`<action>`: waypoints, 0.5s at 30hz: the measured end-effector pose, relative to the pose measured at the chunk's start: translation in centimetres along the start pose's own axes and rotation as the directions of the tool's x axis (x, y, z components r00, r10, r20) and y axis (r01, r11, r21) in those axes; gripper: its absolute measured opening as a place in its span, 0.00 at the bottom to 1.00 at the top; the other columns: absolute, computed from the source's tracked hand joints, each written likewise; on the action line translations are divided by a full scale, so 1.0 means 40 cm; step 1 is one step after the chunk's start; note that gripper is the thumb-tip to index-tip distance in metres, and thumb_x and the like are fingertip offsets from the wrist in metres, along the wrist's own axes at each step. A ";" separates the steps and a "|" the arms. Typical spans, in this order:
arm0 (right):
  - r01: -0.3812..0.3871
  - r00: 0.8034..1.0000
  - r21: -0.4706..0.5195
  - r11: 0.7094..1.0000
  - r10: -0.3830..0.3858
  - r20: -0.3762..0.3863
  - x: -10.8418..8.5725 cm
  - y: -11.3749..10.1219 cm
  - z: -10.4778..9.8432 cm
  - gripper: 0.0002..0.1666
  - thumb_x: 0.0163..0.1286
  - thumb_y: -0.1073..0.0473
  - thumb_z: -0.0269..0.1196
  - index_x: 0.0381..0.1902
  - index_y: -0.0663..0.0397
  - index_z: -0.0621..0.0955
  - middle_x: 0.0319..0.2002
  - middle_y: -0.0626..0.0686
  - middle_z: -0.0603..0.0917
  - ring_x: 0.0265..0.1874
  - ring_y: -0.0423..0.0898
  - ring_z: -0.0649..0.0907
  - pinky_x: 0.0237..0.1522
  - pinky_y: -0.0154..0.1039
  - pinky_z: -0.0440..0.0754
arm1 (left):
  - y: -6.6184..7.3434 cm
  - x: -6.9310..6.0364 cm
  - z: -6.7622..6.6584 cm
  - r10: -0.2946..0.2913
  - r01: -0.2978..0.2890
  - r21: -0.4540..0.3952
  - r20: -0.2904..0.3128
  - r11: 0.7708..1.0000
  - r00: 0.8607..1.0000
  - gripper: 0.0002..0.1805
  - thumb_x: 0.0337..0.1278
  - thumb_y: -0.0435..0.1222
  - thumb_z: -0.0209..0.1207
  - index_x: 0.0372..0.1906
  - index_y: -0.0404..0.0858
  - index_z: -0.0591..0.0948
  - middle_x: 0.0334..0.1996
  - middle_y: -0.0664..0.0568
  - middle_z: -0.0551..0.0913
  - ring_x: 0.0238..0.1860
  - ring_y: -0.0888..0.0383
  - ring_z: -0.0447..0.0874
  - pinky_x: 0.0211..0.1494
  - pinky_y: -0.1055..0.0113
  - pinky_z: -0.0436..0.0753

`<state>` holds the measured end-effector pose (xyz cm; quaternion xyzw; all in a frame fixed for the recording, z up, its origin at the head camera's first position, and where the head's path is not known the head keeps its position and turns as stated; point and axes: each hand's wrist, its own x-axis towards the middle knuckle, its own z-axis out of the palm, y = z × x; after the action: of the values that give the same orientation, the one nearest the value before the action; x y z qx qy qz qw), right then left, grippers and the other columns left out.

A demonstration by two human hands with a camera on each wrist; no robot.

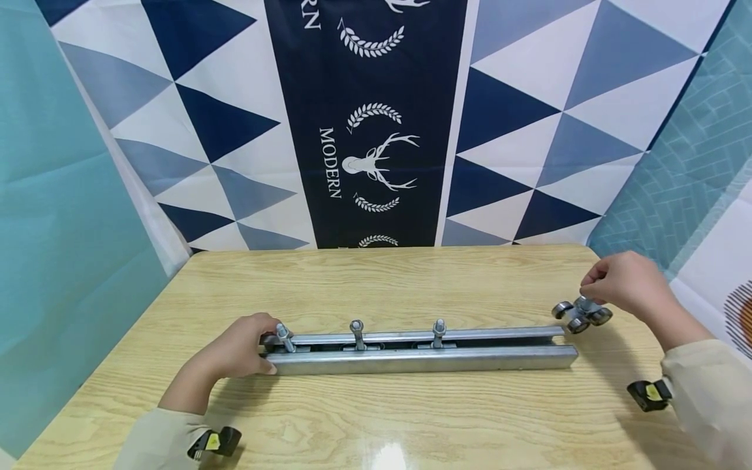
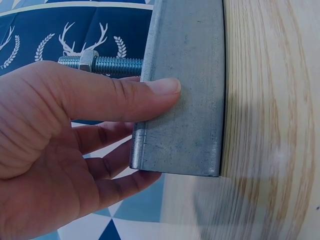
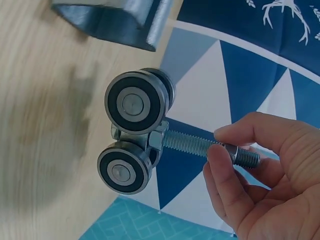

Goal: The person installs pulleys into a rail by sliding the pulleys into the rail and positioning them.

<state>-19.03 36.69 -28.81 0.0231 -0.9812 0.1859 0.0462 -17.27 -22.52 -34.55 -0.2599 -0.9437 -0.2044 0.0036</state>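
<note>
A galvanized metal track [image 1: 423, 361] lies across the table, its slot facing up, with three threaded bolts [image 1: 438, 333] standing out of it. My left hand [image 1: 243, 346] grips the track's left end. In the left wrist view the thumb presses the side wall [image 2: 185, 120] and the fingers reach behind, near a bolt with a nut [image 2: 87, 62]. My right hand [image 1: 628, 284] holds a four-wheeled roller trolley [image 1: 580, 314] just beyond the track's right end, apart from it. Thumb and fingers pinch its threaded bolt [image 3: 187, 142], and the wheels [image 3: 134, 104] point toward the track's open end [image 3: 112, 25].
The wooden table [image 1: 376, 411] carries the track near its middle. Behind it hangs a patterned cloth [image 1: 376, 130] with triangles and deer heads. Teal cloth [image 1: 64, 228] covers the left side. Each sleeve cuff bears a small black device [image 1: 649, 395].
</note>
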 end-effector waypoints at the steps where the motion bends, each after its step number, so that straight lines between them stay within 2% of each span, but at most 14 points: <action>1: 0.000 1.000 -0.002 1.000 0.000 0.001 -0.005 0.002 0.000 0.05 0.56 0.60 0.64 0.24 0.57 0.84 0.17 0.45 0.79 0.21 0.46 0.74 0.23 0.40 0.71 | 0.000 0.000 0.000 0.000 0.000 0.000 0.000 1.000 1.000 0.24 0.27 0.30 0.80 0.37 0.42 0.82 0.39 0.53 0.81 0.40 0.54 0.78 0.47 0.51 0.79; 15: 0.000 1.000 -0.028 1.000 0.001 0.031 -0.066 0.002 0.013 0.06 0.55 0.60 0.67 0.22 0.55 0.82 0.17 0.46 0.79 0.19 0.45 0.76 0.22 0.40 0.69 | -0.003 -0.002 0.001 0.011 -0.011 0.000 -0.008 1.000 1.000 0.24 0.27 0.29 0.80 0.37 0.41 0.82 0.40 0.52 0.81 0.41 0.52 0.79 0.47 0.50 0.79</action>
<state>-16.46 36.64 -29.57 0.0249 -0.9843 0.1717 0.0314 -17.27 -22.63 -34.65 -0.2644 -0.9422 -0.2056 0.0086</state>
